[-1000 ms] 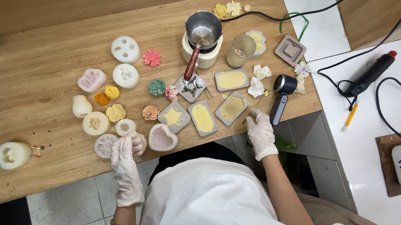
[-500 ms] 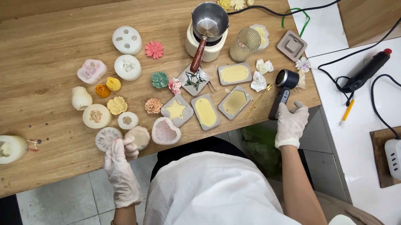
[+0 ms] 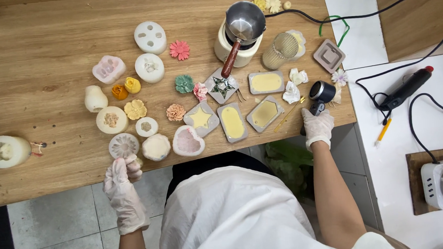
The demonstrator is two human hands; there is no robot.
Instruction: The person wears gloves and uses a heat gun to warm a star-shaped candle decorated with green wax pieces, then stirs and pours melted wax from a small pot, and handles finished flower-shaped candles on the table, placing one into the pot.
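Gloved right hand [image 3: 318,128] on heat gun [image 3: 319,96]

Heat gun [image 3: 319,98] handle under right hand [image 3: 318,128]

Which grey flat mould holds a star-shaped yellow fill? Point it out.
The square grey mould with the yellow star, just right of the heart-shaped mould. The other filled grey moulds hold an oval, an octagon and a rectangle.
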